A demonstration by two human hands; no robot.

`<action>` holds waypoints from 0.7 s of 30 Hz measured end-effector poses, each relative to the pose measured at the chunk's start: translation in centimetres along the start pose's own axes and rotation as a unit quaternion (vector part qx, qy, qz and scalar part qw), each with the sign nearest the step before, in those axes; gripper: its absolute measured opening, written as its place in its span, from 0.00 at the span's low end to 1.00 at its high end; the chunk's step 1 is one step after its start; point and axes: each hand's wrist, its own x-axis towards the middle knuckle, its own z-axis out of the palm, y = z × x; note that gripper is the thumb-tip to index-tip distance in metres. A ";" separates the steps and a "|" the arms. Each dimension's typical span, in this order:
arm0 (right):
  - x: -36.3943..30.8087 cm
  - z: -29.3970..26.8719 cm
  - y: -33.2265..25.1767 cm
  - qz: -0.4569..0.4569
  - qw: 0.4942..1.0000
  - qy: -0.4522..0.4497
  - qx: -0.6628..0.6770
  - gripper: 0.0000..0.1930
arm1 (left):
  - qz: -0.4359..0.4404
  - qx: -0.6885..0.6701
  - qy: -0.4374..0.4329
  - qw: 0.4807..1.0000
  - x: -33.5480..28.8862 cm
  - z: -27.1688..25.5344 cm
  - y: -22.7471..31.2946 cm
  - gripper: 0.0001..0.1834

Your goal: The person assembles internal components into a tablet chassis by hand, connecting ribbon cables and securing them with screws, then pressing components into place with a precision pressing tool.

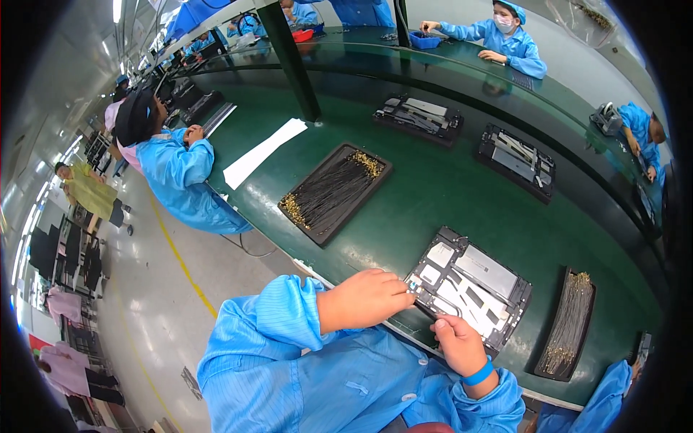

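An opened flat electronic device point(473, 285), with a black frame and silver-grey and white inner parts, lies on the green bench in front of me. My left hand point(372, 297) is at its left near corner, fingers bent and pressed together beside a small connector-like part. What these fingertips grip is too small to tell. At the device's near edge my right hand point(462, 348), with a blue band at the wrist, has thumb and forefinger closed in a pinch. A dark thin line runs between the two hands; whether it is a cable cannot be made out.
Trays of thin cables with gold-coloured ends stand left point(336, 191) and right point(567, 325) of the device. Two black units point(420, 119) point(516, 160) sit farther back. White paper strips point(264, 153) lie by a dark green post point(292, 65). Co-workers in blue sit around the line.
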 end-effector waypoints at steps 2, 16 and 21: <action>-0.6 -0.3 -0.2 0.020 0.999 0.002 0.026 0.15 | -0.003 0.001 -0.006 1.000 -0.2 0.3 0.1 0.09; -2.7 -1.3 1.8 0.148 0.976 -0.016 0.160 0.11 | -0.041 -0.071 -0.072 0.994 0.6 3.6 2.7 0.13; -2.8 -1.5 2.3 0.153 0.974 -0.016 0.164 0.11 | -0.040 -0.086 -0.078 0.992 0.9 3.9 3.2 0.13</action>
